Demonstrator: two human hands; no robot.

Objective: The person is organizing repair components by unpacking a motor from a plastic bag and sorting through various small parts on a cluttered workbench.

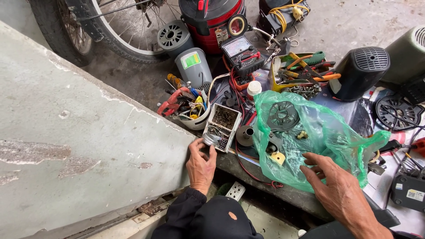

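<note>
Green bag (327,132) under splayed right hand (336,183)

Bike wheel (110,31), red vac (212,20), multimeter (242,53), black fan housing (358,71), pliers tray (301,73)

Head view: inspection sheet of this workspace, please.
Surface: grey concrete ledge, crowded.
Job's things: small metal part; green bag holding fan parts.
Clutter: multimeter, tool tray, white cup of tools, black motor cover.
Hands: left hand pinches the metal part; right hand open, on the bag.
Cables: red and black leads across the ledge.
Surroundings: bicycle wheel, red vacuum, wall.
</note>
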